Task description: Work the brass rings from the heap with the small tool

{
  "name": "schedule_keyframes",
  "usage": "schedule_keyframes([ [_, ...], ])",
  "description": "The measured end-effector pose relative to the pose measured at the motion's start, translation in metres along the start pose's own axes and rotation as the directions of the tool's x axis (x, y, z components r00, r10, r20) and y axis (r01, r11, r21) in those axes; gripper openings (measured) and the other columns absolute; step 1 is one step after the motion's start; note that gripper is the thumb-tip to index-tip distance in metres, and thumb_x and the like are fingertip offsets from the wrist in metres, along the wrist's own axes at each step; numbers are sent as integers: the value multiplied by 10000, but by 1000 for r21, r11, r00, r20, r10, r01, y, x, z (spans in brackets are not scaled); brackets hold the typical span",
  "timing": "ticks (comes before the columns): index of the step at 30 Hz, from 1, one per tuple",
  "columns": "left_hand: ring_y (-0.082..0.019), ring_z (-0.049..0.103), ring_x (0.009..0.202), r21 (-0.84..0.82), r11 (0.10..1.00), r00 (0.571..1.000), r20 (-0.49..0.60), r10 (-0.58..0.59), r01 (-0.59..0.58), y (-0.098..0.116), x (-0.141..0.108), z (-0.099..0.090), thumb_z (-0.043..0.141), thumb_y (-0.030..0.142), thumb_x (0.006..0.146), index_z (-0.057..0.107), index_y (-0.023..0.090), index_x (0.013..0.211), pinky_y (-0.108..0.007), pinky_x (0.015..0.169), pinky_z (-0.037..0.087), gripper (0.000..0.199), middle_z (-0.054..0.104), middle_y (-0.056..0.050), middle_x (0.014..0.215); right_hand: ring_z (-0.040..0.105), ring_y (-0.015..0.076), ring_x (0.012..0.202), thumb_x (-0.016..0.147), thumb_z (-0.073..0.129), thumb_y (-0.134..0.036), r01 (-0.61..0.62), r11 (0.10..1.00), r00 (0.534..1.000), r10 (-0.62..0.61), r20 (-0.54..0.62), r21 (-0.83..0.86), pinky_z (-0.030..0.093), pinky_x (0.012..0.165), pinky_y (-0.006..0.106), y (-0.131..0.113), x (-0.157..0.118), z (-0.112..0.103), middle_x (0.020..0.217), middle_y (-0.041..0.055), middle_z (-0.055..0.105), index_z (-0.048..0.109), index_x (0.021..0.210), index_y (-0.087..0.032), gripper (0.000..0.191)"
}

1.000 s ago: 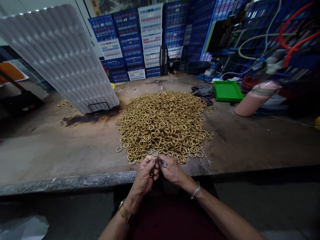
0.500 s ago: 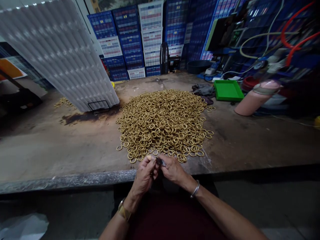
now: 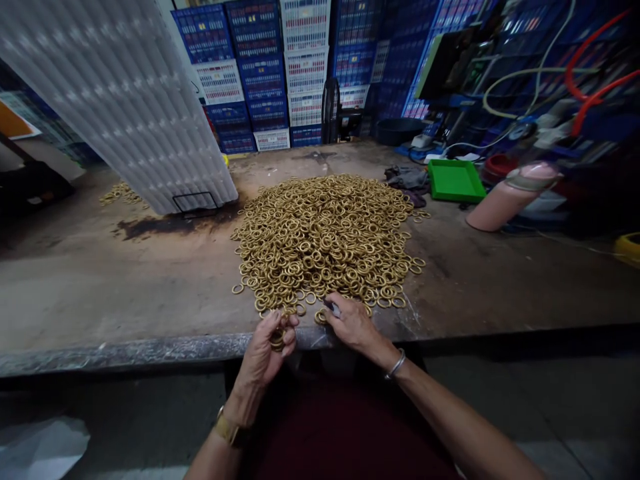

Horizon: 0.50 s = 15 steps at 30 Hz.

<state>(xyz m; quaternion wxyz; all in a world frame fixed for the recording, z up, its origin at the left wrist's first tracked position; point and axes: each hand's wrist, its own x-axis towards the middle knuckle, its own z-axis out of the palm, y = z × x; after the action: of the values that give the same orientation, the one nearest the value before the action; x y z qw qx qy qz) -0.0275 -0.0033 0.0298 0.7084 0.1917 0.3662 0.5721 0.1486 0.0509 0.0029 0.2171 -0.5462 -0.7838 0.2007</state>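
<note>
A broad heap of brass-coloured rings (image 3: 325, 233) lies on the worktable (image 3: 165, 287). My left hand (image 3: 270, 343) is closed around several brass rings (image 3: 277, 340) at the table's front edge, with a watch on that wrist. To its right, my right hand (image 3: 353, 323) is closed on a small dark tool (image 3: 332, 307) with a greyish part; its exact kind I cannot make out. A few loose rings (image 3: 321, 316) lie beside the right fingertips, at the near edge of the heap. The right wrist wears a silver bangle.
Tall translucent ribbed panels (image 3: 130, 107) lean in a black wire stand (image 3: 195, 202) at the left. A green tray (image 3: 456, 180) and a pink cylinder (image 3: 505, 200) stand at the right. Stacked blue and white crates (image 3: 263, 80) line the back, behind a small black fan (image 3: 331, 110).
My hands, close together before, have moved apart. The left shifted left and now shows rings in its fingers; the right moved slightly right, towards the heap's near edge.
</note>
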Motion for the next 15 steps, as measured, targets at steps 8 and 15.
schedule_keyframes([
  [8, -58, 448, 471, -112, 990, 996, -9, -91, 89, -5, -2, -17, 617, 249, 717, 539, 165, 923, -157, 391, 320, 236, 583, -15, 713, 569, 165, 842, 784, 514, -226, 58, 997, 995, -52, 91, -60, 343, 682, 234, 0, -7, 7, 927, 32, 630, 552, 1004, -224, 223],
  [15, -94, 526, 600, -178, 970, 985, -9, -170, 165, -14, 2, -7, 673, 239, 667, 566, 122, 716, -147, 408, 333, 167, 577, -38, 738, 550, 151, 770, 760, 508, -198, -12, 995, 996, 21, 86, -102, 306, 634, 230, -2, -1, 7, 870, 22, 616, 545, 922, -211, 167],
])
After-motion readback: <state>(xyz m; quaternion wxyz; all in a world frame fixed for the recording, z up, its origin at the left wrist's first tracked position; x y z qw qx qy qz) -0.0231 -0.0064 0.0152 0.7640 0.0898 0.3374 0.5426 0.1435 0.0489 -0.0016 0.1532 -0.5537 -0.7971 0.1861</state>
